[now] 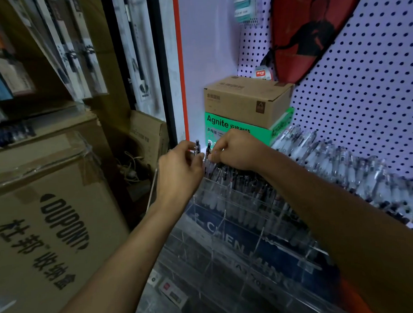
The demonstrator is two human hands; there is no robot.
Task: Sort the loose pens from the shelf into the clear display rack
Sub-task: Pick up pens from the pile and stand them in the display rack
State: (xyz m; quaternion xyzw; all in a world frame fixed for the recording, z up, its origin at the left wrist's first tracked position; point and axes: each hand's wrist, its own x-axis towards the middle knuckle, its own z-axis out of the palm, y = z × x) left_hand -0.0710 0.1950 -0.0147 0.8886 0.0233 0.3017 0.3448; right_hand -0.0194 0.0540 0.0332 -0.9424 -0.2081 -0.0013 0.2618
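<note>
Both bare forearms reach in from the bottom edge toward the far-left corner of the clear acrylic tiered display rack [229, 225]. Nearest rack tiers look unfilled; a dark blue strip behind the acrylic has white letters, partly readable "C..EN". Small price-tag labels [172, 291] sit at the rack's front-left edge, text too blurred to read. Big brown cardboard carton [51, 220] at left, taped, printed "DUPONT" plus Chinese characters. Left hand [178, 171] has fingers curled, pinching a clear-barrel pen with black clip [197, 147], held upright over the rack's back-left corner. Right hand [235, 150] is knuckles-up, fingers curled, gripping a second upright clear pen [209, 149] just beside the first; the two hands are nearly touching. Back rack row holds standing dark-tipped pens [243, 180] directly under the right hand. Loose clear pens heaped along the shelf [346, 165] run from behind the right wrist to the right edge. Behind the hands: green box [223, 126] marked "Agnite" with Chinese text, plain brown cardboard box [245, 98] stacked on it, print unreadable. White pegboard with dark holes [367, 92] at back, red-and-black racket cover with a figure graphic [309, 33] hanging on it. Hanging packaged items [80, 48] upper left, labels unreadable.
</note>
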